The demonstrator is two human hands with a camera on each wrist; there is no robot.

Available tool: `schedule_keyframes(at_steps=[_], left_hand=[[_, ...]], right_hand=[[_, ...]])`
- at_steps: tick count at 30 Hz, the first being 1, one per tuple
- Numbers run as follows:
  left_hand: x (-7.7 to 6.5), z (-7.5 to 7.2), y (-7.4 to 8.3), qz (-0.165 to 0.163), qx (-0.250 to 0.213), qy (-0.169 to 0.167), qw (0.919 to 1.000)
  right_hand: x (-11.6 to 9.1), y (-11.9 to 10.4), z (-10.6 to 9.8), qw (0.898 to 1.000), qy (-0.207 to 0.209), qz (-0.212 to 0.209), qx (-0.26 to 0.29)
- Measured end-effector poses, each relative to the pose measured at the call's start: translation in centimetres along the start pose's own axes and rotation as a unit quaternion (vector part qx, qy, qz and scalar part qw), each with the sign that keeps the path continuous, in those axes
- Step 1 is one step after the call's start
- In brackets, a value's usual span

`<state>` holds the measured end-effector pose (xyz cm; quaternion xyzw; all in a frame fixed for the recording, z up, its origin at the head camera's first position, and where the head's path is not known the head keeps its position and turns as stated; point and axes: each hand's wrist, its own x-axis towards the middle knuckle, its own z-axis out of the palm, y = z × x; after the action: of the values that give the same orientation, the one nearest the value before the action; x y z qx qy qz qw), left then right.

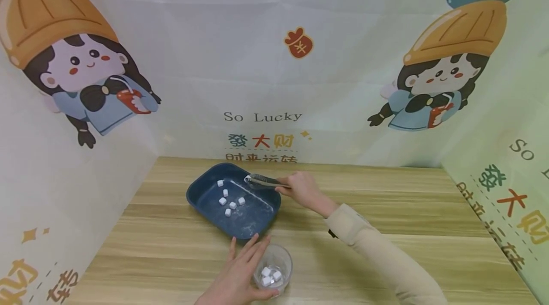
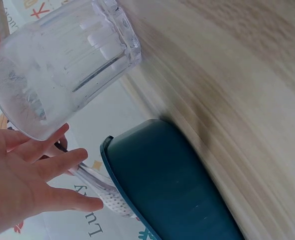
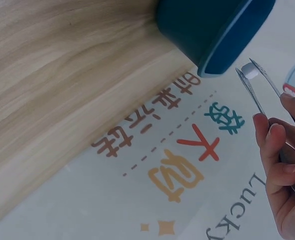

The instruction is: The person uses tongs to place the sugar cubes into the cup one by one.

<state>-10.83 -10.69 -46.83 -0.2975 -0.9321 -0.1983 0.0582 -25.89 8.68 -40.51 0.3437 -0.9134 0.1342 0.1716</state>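
My right hand (image 1: 305, 191) grips metal tongs (image 1: 268, 181) over the far right part of a dark blue basin (image 1: 206, 207). Between the tong tips is a small white cube (image 3: 250, 70), seen best in the right wrist view. Several more white cubes (image 1: 232, 205) lie on the basin's floor. My left hand (image 1: 240, 269) rests against a clear glass (image 1: 286, 256) in front of the basin, its fingers spread and fairly straight, the thumb at the near side. Inside the glass are several white cubes (image 1: 267, 280). In the left wrist view the glass (image 2: 62, 65) stands beside the extended fingers.
Everything stands on a wood-grain table (image 1: 364, 257). White printed sheets (image 1: 240, 57) with cartoon figures and lettering rise behind the table and along both sides. The basin's near rim (image 1: 244, 238) lies close to the left fingertips and the glass.
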Motion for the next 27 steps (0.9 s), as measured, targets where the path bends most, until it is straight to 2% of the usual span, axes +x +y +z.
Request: schedule_keyframes(at_steps=[6,12,27], left_hand=[[0.0,0.0,0.1,-0.008,-0.008,-0.007,0.9999],[-0.1,0.2,0.0,-0.005,-0.008,0.003,1.0000],[-0.1,0.2,0.1,-0.004,-0.004,0.013,0.9999]], right_hand=[[-0.5,0.2,-0.7,1.000,0.024,0.011,0.008],[-1.3,0.6,-1.0,0.998,0.051,0.015,0.020],[-4.4,1.5,-2.6,0.992,0.112,0.040,0.047]])
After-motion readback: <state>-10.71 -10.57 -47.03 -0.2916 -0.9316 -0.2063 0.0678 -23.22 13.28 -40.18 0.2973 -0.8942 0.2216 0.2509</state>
